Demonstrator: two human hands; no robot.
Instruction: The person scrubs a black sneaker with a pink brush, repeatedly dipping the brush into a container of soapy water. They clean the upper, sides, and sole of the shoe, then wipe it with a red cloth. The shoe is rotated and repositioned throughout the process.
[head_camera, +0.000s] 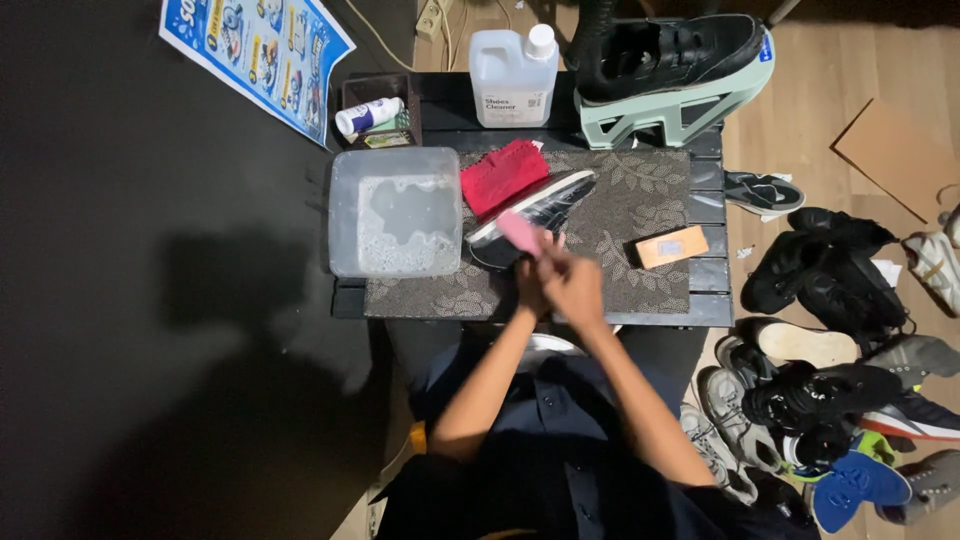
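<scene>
The right hand (572, 283) grips a small pink brush (519, 232) against the black-and-white sneaker (530, 215) lying diagonally on the patterned mat (640, 200); the left hand (528, 285) (mostly hidden) steadies its near end, grip unclear.

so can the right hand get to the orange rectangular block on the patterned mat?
Probably yes: the orange rectangular block lies bare on the patterned mat, nothing between it and the right hand, though that hand holds a pink brush.

Light falls from above onto the table (700, 180), which is fairly bright, while the left side sinks into deep shadow. The hands (560, 280) show slight motion blur; edges stay soft.
</scene>
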